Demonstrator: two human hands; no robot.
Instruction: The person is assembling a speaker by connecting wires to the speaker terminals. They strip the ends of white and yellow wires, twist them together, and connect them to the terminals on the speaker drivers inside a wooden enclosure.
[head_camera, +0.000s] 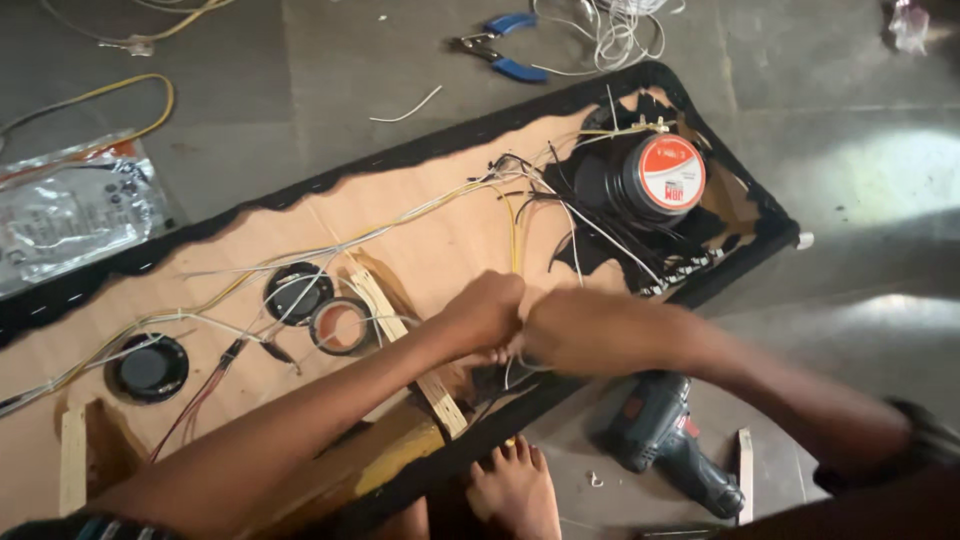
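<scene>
Both hands are motion-blurred: left hand (487, 312) and right hand (560, 328) pinch closed on thin white wires (515, 368) over the board (440, 240); their fingers are hidden.

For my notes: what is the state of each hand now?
Left hand: closed on white wires.
Right hand: closed, same wires.

Single head-worn view, looking steeply down, close over the wooden panel (420, 240) on the floor

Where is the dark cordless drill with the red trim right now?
In the head view, the dark cordless drill with red trim lies on the grey floor at lower right, just off the board's black edge, below the right hand and right of a bare foot.
</scene>
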